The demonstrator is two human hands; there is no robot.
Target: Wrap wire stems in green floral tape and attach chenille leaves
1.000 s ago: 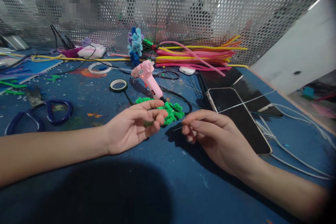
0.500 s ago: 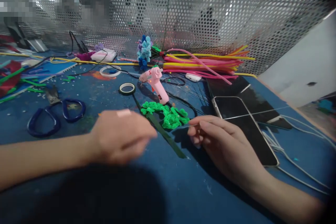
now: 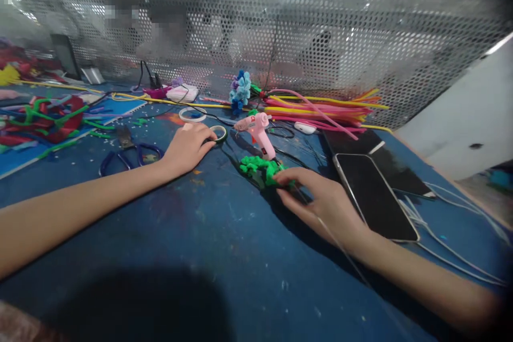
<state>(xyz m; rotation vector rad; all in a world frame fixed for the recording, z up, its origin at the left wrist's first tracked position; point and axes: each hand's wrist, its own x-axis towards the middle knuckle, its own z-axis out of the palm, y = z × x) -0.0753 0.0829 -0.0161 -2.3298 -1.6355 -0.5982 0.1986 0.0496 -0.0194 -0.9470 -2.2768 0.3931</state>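
My left hand (image 3: 188, 148) reaches forward on the table, thumb and fingertips closed on the near edge of a small roll of dark green tape (image 3: 223, 135). My right hand (image 3: 320, 200) pinches a thin wire (image 3: 356, 267), which trails back past the wrist toward the lower right. Its fingertips are beside the bright green fuzzy pipe-cleaner leaves (image 3: 252, 164) on the table and partly cover them; whether they touch, I cannot tell. Just behind the leaves stands a pink hot glue gun (image 3: 260, 131).
Blue-handled pliers (image 3: 124, 152) lie left, partly behind my left forearm. A phone (image 3: 377, 195) and white cables lie right. Pink and yellow pipe cleaners (image 3: 320, 109) and a blue pipe-cleaner flower (image 3: 240, 91) lie along the perforated metal screen (image 3: 280, 37). A white ring (image 3: 193, 114) is behind the tape.
My left hand has moved forward to the tape roll. My right hand has shifted slightly left to the green leaves, and the wire now slants down to the right. The view has turned left.
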